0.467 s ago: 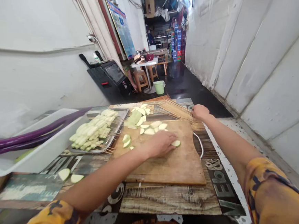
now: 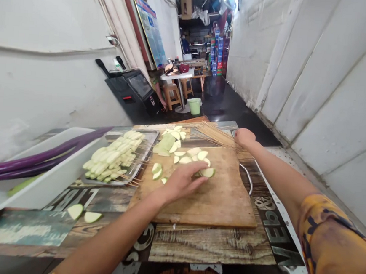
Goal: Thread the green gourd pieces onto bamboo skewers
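The step in hand looks like gathering a slice and fetching a skewer, and doing it well seems to call for pinning only one piece at a time, keeping the far hand's pick down to a single stick; the table (image 2: 212, 245) with its printed plank pattern is carrying everything; on it the wooden cutting board (image 2: 216, 198) is lying square to the person, and the left hand (image 2: 182, 181) is resting flat on the board with fingers spread and reaching forward, the fingertips (image 2: 202, 177) touching a pale green slice (image 2: 208, 172) rather than pinching it; that slice is sitting near the board's middle, just this side of a loose scatter of other slices (image 2: 190, 152) along the far edge; the right hand (image 2: 244, 137) is stretching past the board's far right corner onto a fanned bundle of bamboo skewers (image 2: 216, 134), fingers curled over them, though whether it is gripping any I cannot tell.

Of the containers, the white tub (image 2: 49, 181) at the left is the largest, and long purple eggplants (image 2: 35, 161) are lying across it and sticking out over its rim; a greenish piece is showing inside near its low corner; beside it, touching the board's left edge, the metal tray (image 2: 149, 139) is holding a heap of skewered slices (image 2: 111, 159), their stick ends pointing toward the board; two stray slices (image 2: 83, 213) are lying on the table in front of the tub.
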`<act>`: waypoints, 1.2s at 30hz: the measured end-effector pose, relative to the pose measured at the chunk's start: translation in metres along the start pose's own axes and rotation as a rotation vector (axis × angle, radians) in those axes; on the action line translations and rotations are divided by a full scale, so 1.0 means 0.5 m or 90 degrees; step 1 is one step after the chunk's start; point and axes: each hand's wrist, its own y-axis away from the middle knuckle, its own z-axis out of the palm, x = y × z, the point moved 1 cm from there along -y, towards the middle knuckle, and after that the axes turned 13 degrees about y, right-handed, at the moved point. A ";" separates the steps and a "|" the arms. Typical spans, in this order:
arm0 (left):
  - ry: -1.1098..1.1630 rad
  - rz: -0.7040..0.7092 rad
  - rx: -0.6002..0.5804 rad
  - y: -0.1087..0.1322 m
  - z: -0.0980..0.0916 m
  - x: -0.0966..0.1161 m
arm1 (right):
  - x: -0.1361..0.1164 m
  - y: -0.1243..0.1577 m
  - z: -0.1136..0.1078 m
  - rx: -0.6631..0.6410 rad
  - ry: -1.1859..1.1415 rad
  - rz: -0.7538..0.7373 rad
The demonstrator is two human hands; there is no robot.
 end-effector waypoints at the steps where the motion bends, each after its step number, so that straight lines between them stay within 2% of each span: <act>1: 0.051 -0.042 0.050 0.002 -0.003 -0.007 | 0.001 0.001 0.002 0.009 -0.008 0.010; 4: 0.287 -0.161 0.186 0.002 -0.009 -0.032 | 0.005 0.009 0.005 0.040 -0.045 0.036; 7: 0.489 -0.218 0.271 -0.003 -0.014 -0.049 | 0.014 0.022 -0.002 0.074 -0.103 0.051; 11: 0.545 -0.233 0.349 -0.006 -0.023 -0.052 | 0.010 0.054 -0.035 0.141 -0.220 0.052; 15: 0.595 -0.236 0.405 -0.003 -0.029 -0.060 | -0.052 0.141 -0.069 0.161 -0.371 -0.011; 16: 0.624 -0.235 0.408 -0.002 -0.032 -0.063 | -0.076 0.174 -0.074 0.157 -0.433 -0.043; 18: 0.706 -0.241 0.399 0.001 -0.039 -0.065 | -0.124 0.244 -0.078 0.097 -0.775 -0.136; 20: 0.814 -0.246 0.369 0.004 -0.049 -0.064 | -0.167 0.309 -0.076 0.017 -0.923 -0.190; 22: 0.909 -0.235 0.326 0.007 -0.059 -0.058 | -0.197 0.354 -0.069 -0.004 -0.914 -0.212; 26: 0.968 -0.183 0.276 0.009 -0.070 -0.052 | -0.212 0.380 -0.054 0.081 -0.713 -0.252; 30: 0.852 -0.172 0.320 0.006 -0.057 -0.056 | -0.204 0.384 -0.053 0.099 -0.568 -0.289; 33: 0.750 -0.179 0.238 0.007 -0.040 -0.050 | -0.199 0.393 -0.058 0.086 -0.540 -0.313; 36: 0.740 -0.176 0.180 0.008 -0.031 -0.039 | -0.194 0.397 -0.057 0.056 -0.550 -0.310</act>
